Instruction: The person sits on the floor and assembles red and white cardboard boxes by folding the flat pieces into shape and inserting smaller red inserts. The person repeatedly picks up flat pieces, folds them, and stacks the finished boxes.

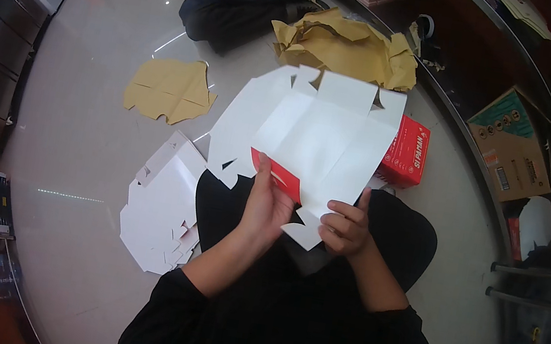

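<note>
Above my lap I hold a flat, die-cut cardboard box blank [318, 132], its white inner side facing up, with creases and cut slots along its edges. One flap near me is folded over and shows red. My left hand [266, 203] grips the blank at that red flap, thumb on top. At the near right corner my right hand [346, 228] grips the edge, its fingers curled over the white side. Beside my left knee lie more white blanks [155, 214] on the floor. A folded red box [407, 154] stands just past the blank on the right.
Torn brown paper wrapping [344, 45] lies crumpled ahead, and a flat brown paper piece [169, 89] at left. Another person [238, 5] sits on the floor at the far side, holding something red. A shelf with a brown carton [512, 150] runs along the right.
</note>
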Demonstrator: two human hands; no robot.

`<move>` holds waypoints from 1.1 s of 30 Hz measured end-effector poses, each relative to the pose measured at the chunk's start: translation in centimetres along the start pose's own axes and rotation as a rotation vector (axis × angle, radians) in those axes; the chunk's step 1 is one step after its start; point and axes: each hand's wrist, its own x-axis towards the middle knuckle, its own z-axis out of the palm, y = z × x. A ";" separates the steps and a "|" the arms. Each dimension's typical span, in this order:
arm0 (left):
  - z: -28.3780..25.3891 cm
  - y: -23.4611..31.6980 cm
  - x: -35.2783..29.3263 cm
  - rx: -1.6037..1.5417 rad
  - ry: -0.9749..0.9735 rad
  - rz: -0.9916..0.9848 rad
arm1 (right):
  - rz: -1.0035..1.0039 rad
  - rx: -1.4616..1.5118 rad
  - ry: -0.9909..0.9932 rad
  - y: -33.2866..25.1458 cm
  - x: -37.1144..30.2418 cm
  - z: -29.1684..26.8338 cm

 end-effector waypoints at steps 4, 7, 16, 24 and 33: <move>1.1 0.7 0.3 0.062 -0.108 0.041 | -0.016 -0.064 -0.006 0.0 0.2 -0.1; 1.1 0.7 -0.5 0.024 -0.259 0.020 | 0.056 0.038 0.023 0.1 0.3 0.0; 0.1 -0.3 -1.3 0.077 -0.190 0.128 | 0.092 0.087 0.019 -0.6 -0.5 -0.1; 1.5 -3.4 -2.1 0.219 -0.056 0.227 | 0.625 -0.116 0.195 -1.8 0.1 2.2; -0.2 -3.2 -0.2 0.697 -0.175 0.189 | 0.749 0.074 -0.130 -1.6 0.4 1.0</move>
